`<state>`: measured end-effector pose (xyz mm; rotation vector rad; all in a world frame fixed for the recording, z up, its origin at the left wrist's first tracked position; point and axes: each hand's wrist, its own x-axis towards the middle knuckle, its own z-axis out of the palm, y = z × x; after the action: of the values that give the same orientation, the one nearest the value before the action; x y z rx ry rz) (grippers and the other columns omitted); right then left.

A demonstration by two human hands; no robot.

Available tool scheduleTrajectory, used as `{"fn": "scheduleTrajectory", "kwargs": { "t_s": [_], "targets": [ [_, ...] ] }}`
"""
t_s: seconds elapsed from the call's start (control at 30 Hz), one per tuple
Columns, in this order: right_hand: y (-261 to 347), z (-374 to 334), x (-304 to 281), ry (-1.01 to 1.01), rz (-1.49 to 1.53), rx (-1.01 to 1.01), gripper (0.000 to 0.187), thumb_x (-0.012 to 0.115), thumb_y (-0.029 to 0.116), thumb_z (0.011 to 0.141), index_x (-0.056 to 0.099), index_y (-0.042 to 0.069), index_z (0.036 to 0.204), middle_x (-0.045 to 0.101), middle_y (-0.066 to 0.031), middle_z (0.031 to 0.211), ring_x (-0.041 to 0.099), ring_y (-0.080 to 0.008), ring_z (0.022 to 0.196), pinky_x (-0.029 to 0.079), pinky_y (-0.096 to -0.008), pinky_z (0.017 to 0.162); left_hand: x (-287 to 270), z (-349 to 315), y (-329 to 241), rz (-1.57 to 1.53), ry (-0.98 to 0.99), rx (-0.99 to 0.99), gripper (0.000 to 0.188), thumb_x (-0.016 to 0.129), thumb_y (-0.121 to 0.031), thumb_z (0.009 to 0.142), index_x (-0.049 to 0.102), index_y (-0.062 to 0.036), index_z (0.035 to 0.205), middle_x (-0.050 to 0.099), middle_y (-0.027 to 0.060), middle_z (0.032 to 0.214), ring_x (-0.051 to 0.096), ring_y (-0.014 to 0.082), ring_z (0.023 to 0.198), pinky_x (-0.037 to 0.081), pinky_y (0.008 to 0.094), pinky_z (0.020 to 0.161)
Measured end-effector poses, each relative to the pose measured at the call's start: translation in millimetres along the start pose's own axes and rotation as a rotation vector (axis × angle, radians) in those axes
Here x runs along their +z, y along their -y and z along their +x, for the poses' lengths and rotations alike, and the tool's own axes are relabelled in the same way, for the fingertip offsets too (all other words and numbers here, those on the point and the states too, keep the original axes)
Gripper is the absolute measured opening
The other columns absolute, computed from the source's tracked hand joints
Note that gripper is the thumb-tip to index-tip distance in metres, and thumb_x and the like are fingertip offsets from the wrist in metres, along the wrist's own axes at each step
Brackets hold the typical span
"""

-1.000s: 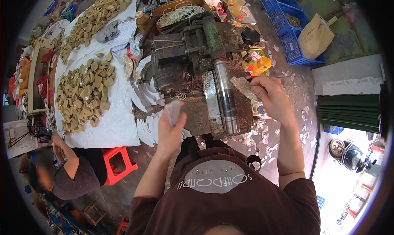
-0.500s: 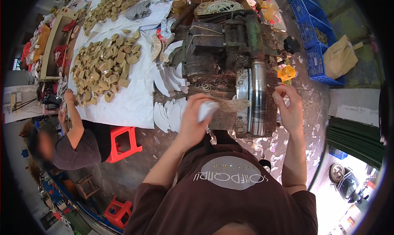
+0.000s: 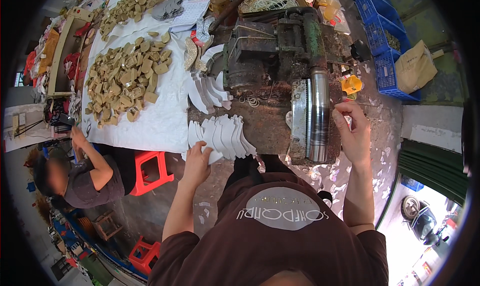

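At the near edge of the bench, my left hand has its fingers closed on the end of a white curved piece. That piece lies against a fanned row of similar white curved pieces. My right hand hovers to the right of the shiny metal roller, its thumb and forefinger pinched together. Whatever it holds, if anything, is too small to make out. The roller belongs to a dark, greasy machine, with a toothed metal strip along its left side.
More white curved pieces lie beyond the row. Tan blocks are heaped on a white sheet. A co-worker sits at left beside a red stool. Blue crates stand at right; scraps litter the floor.
My left hand has moved left from beside the roller to the white row. The pale item and the blurred beige streak there are gone. My right hand has barely moved.
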<state>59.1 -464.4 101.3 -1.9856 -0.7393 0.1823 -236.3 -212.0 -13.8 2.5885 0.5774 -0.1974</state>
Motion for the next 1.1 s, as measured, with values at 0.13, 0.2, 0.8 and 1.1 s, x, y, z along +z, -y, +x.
{"fn": "scheduleTrajectory", "kwargs": {
  "t_s": [0.13,0.2,0.8,1.1],
  "targets": [
    [25.8,-8.7,18.4,0.104,0.032,-0.129,0.016,0.068,0.0,0.078,0.063,0.002,0.093,0.06,-0.0089,0.084,0.056,-0.0227,0.076,0.045,-0.0334,0.072,-42.8,35.8,-52.1,-0.827,-0.131,-0.069,0.036,0.06,0.005,0.076,0.057,-0.0026,0.111,0.056,0.0104,0.111,0.054,0.0266,0.106,0.042,0.0379,0.091],
    [44.1,-11.8,37.9,0.168,0.026,-0.264,0.019,0.071,0.002,0.074,0.063,0.005,0.09,0.059,-0.0081,0.095,0.054,-0.0264,0.087,0.042,-0.0374,0.078,-49.8,52.1,-84.2,-1.297,-0.119,0.092,0.032,0.059,-0.004,0.084,0.056,-0.0015,0.116,0.054,0.0081,0.118,0.051,0.0207,0.112,0.039,0.0358,0.096],
    [42.2,-17.6,63.8,-0.085,-0.152,-0.332,0.021,0.074,0.009,0.067,0.063,0.01,0.085,0.051,-0.0065,0.115,0.043,-0.0302,0.104,0.032,-0.044,0.082,-51.7,73.8,-197.4,-1.846,-0.049,0.145,0.037,0.058,-0.016,0.094,0.046,-0.0018,0.125,0.052,0.0076,0.119,0.051,0.0148,0.109,0.044,0.0302,0.092],
    [43.0,-16.7,57.2,-0.096,-0.101,-0.322,0.018,0.072,0.009,0.069,0.063,0.01,0.085,0.051,-0.005,0.107,0.043,-0.0287,0.101,0.031,-0.044,0.082,-45.0,76.1,-190.5,-1.937,-0.007,0.076,0.036,0.057,-0.025,0.094,0.048,-0.0039,0.122,0.053,0.0085,0.12,0.051,0.0196,0.112,0.042,0.0383,0.097]
  ]
}}
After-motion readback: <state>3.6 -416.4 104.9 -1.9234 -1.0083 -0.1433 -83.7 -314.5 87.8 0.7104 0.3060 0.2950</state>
